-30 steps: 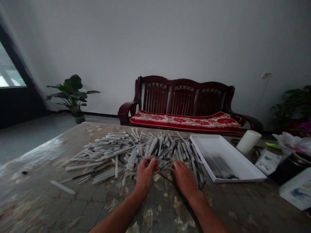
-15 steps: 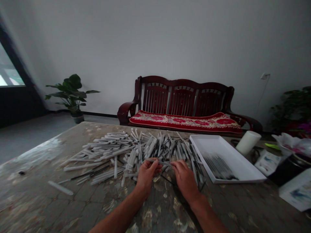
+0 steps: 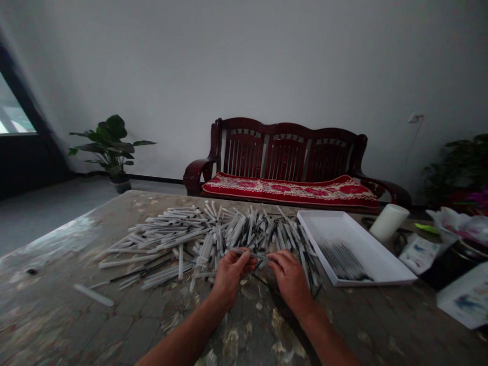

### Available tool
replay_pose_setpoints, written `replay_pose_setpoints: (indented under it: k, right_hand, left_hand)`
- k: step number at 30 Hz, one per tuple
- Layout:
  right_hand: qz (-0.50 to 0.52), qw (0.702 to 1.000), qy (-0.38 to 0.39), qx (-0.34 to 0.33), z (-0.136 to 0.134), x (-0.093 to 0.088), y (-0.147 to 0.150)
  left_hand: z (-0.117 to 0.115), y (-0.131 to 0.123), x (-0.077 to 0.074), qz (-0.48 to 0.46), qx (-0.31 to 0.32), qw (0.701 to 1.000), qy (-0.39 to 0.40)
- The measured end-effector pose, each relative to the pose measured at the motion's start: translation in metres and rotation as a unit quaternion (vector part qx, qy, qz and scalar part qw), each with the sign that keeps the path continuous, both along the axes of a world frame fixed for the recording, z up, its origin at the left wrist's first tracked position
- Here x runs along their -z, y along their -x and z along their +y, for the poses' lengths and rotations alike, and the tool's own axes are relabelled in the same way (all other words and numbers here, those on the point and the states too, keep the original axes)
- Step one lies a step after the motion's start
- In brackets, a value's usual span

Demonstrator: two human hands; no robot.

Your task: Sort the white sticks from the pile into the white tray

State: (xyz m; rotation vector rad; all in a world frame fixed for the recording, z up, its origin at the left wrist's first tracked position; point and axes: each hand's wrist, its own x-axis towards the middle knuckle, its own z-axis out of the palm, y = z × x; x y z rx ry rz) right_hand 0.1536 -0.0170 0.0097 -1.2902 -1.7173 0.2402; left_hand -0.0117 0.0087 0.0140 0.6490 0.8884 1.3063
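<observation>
At frame centre, the left hand (image 3: pixel 229 272) and right hand (image 3: pixel 290 277) together pinch one pen (image 3: pixel 249 252) just above the pen pile (image 3: pixel 198 236) on the counter (image 3: pixel 76 315).

box (image 3: pixel 463 300) cut off at right edge, tray (image 3: pixel 381 272) contents too dim to identify
</observation>
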Motion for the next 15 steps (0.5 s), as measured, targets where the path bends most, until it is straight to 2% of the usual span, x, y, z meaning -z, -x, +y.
replay_pose_setpoints:
  k: [4, 7, 10, 13, 15]
  right_hand:
    - [0.070, 0.993, 0.094, -0.021, -0.001, -0.010, -0.002]
    - [0.145, 0.971, 0.185, -0.047, -0.001, -0.011, -0.004]
    - [0.248, 0.932, 0.257, -0.057, -0.001, -0.008, -0.005]
    - [0.371, 0.880, 0.286, -0.073, -0.002, -0.007, -0.009]
    - [0.414, 0.849, 0.318, -0.080, -0.004, -0.010, -0.015]
  left_hand:
    - [0.000, 0.001, -0.003, 0.031, 0.016, 0.999, -0.042]
    - [-0.001, 0.001, -0.004, 0.062, 0.025, 0.996, -0.066]
    - [-0.005, -0.002, -0.004, 0.083, 0.015, 0.992, -0.090]
    - [-0.008, -0.005, 0.000, 0.108, -0.017, 0.985, -0.131]
    - [-0.010, -0.005, 0.004, 0.147, -0.023, 0.973, -0.175]
